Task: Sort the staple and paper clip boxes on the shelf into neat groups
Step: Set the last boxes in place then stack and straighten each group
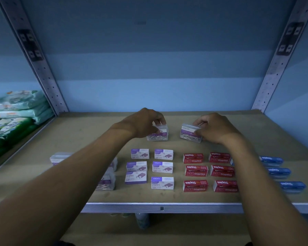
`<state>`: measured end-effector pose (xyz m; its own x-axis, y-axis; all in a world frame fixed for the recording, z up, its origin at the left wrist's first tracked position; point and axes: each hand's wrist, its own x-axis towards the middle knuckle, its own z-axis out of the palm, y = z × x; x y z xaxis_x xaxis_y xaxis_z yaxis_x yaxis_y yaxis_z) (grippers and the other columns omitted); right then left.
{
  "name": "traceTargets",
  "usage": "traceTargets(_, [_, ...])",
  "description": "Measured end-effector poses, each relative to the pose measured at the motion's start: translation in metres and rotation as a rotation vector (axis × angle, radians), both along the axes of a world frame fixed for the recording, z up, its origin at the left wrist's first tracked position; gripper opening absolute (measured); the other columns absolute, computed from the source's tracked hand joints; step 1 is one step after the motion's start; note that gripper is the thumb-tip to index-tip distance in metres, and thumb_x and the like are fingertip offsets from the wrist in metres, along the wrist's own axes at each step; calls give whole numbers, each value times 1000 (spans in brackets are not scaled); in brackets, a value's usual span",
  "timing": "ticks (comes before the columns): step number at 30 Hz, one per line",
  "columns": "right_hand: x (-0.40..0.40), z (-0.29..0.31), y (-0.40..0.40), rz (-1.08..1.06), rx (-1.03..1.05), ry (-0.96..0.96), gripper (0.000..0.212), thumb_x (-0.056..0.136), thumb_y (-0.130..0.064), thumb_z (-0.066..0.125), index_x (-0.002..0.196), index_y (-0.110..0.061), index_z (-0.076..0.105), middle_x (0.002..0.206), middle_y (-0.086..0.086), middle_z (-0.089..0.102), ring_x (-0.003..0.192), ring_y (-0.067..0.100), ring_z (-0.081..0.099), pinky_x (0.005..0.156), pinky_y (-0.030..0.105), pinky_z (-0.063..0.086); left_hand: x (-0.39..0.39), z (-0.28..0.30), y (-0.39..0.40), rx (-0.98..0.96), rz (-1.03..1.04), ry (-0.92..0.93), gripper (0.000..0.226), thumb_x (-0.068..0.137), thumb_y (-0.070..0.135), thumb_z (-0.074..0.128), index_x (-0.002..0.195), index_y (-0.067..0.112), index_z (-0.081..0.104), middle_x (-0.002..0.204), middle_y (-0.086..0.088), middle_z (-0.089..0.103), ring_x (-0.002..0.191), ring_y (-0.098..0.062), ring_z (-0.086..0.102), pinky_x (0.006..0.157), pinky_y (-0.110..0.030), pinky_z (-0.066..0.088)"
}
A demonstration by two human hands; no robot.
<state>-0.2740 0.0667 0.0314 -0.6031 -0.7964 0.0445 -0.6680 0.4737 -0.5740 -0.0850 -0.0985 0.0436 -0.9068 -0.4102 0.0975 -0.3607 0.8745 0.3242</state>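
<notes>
While both hands grip boxes, the right hand's box (191, 133) reads "KREATI".

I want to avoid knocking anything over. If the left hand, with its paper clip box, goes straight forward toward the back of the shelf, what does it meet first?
Probably nothing. Beyond the left hand and its clear paper clip box, only bare shelf board shows, up to the blue back wall. Depth is hard to judge.

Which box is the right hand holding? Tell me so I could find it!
Look at the wooden shelf, behind the rows of red staple boxes. The right hand grips a clear paper clip box with a purple label. Unlike its twin in the left hand, it sits tilted, further right.
</notes>
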Motion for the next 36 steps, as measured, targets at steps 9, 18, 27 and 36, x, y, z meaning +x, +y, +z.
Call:
traceTargets(9, [45,7,-30,134,-54,-16,23,84,-20,74,105,-29,76,110,-5,73,97,11,63,68,21,43,68,17,-22,-9,123,0,31,84,10,71,113,20,68,109,3,67,89,-9,58,85,-26,48])
traceTargets(18, [106,12,-66,270,-82,-110,25,85,-24,74,109,-28,76,103,-9,74,91,8,68,83,26,53,146,25,-42,-8,291,-68,30,87,12,69,114,26,66,110,9,63,97,-12,58,74,-19,44])
traceTargets(27, [150,5,-93,363,-65,-117,27,85,-21,73,111,-30,75,105,-11,72,89,5,67,84,25,53,185,19,-56,-7,349,-108,30,85,15,71,110,32,66,110,13,66,103,-11,61,94,-38,51])
traceTargets(36, [173,-3,-107,419,-28,-87,30,85,-20,70,113,-31,75,108,-10,71,98,6,64,67,13,42,204,9,-62,-10,352,-109,30,82,18,75,101,39,67,104,17,67,98,-7,64,90,-38,54])
